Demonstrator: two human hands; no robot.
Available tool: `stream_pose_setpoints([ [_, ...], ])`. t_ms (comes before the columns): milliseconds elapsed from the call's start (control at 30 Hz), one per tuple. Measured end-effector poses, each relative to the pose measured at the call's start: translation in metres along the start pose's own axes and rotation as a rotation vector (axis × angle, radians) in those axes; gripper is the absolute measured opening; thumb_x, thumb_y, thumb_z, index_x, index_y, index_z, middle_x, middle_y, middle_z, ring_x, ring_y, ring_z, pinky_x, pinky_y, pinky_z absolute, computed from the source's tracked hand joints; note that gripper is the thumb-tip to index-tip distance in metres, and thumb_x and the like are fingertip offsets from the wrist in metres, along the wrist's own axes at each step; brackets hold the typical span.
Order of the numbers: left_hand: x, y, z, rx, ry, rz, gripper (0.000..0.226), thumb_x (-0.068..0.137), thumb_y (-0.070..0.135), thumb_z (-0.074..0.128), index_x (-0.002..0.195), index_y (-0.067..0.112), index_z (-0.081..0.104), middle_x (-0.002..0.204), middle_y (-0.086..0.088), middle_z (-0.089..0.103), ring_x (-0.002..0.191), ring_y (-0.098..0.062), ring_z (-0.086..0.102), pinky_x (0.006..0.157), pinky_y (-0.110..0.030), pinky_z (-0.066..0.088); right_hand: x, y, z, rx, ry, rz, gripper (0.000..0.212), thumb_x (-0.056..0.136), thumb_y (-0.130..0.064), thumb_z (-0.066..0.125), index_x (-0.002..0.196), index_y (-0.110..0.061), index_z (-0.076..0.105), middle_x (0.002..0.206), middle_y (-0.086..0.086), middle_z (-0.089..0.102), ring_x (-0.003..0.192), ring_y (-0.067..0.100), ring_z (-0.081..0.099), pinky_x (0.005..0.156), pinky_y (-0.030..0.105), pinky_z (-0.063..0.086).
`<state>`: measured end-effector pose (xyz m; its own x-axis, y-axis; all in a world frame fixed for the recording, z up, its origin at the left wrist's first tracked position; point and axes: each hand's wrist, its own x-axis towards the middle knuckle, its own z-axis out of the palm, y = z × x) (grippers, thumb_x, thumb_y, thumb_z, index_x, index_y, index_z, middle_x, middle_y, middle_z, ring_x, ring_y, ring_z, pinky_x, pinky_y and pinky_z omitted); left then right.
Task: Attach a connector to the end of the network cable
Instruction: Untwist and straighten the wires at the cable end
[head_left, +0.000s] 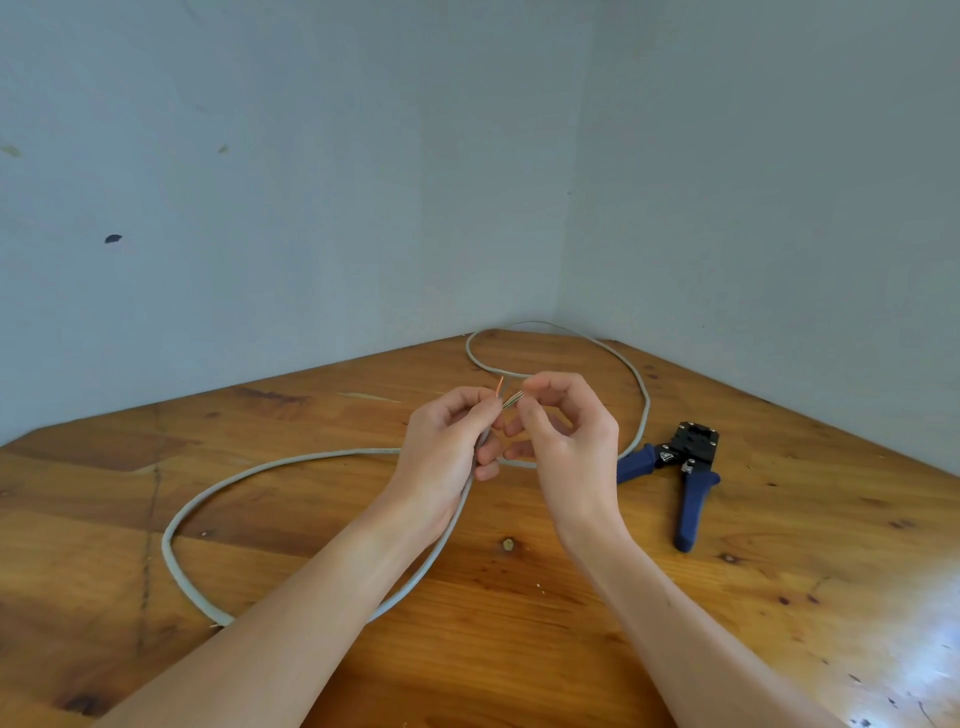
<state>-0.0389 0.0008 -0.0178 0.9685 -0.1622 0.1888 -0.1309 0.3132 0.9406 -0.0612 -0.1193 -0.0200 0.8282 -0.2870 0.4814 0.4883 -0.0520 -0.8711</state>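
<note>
Forearms: both of yours reach up from the bottom edge over the wooden table (779, 597), meeting near the middle.
Left hand (447, 452): you grip the grey network cable (291, 462) just below its stripped end, fingers curled round the jacket.
Right hand (566, 436): your thumb and forefinger pinch some of the thin coloured wires (511, 400) fanned out of the cable end; the other fingers curl loosely.
Loose wire: one orange strand (500, 385) sticks up on its own between your two hands.
Cable run: from your left hand it drops under your left forearm, loops wide to the left on the table, passes behind your hands, then curves round by the far corner.
Crimping tool (685, 462): lies flat on the table to the right of your right hand, blue handles spread apart, black head toward the wall, one handle just beside the cable.
Connector: you cannot tell where it is.
</note>
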Motion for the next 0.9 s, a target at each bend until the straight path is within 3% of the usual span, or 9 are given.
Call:
stream_pose_setpoints([
  [233,-0.0007,0.0024,0.0006,0.0,0.027,0.026,0.009,0.098,0.007,0.058,0.095,0.002,0.066,0.072,-0.009,0.055,0.051,-0.013,0.043,0.043,-0.024,0.035,0.0014,0.0032,-0.0008,0.004,-0.008,0.024,0.019,0.095,0.0,0.059,0.097,-0.016,0.07,0.084,0.001,0.071,0.07,0.016,0.072,0.059,0.03,0.061],
  [367,-0.0022,0.0042,0.0017,0.017,0.026,0.062,0.009,0.097,0.004,0.059,0.092,0.003,0.065,0.072,-0.011,0.057,0.05,-0.014,0.043,0.043,-0.025,0.035,0.0022,0.0049,-0.0012,0.017,-0.024,0.05,0.023,0.095,0.0,0.058,0.098,-0.02,0.069,0.088,0.005,0.071,0.073,0.025,0.073,0.057,0.031,0.059],
  [533,-0.0023,0.004,0.0017,0.065,0.025,0.105,0.009,0.097,0.003,0.06,0.09,0.0,0.066,0.074,-0.018,0.053,0.051,-0.016,0.044,0.043,-0.026,0.038,0.0033,0.0054,-0.0008,0.051,-0.08,0.077,0.022,0.095,0.001,0.056,0.105,-0.015,0.066,0.093,0.016,0.071,0.071,0.039,0.072,0.059,0.052,0.061],
  [667,-0.0016,0.0018,0.0017,0.082,0.046,0.123,0.01,0.096,0.003,0.062,0.087,0.001,0.067,0.071,-0.019,0.053,0.05,-0.017,0.045,0.043,-0.027,0.039,0.0023,0.0028,-0.0003,0.161,-0.126,0.083,0.023,0.092,0.005,0.056,0.103,-0.011,0.067,0.088,0.012,0.071,0.059,0.034,0.069,0.05,0.039,0.057],
  [900,0.0007,-0.0005,0.0015,0.1,0.037,0.079,0.015,0.098,0.007,0.059,0.096,-0.004,0.069,0.069,-0.016,0.055,0.053,-0.016,0.046,0.044,-0.026,0.041,0.0009,0.0022,-0.0003,0.202,-0.115,0.089,0.022,0.092,0.004,0.057,0.104,-0.011,0.069,0.078,0.015,0.07,0.057,0.036,0.068,0.051,0.038,0.057],
])
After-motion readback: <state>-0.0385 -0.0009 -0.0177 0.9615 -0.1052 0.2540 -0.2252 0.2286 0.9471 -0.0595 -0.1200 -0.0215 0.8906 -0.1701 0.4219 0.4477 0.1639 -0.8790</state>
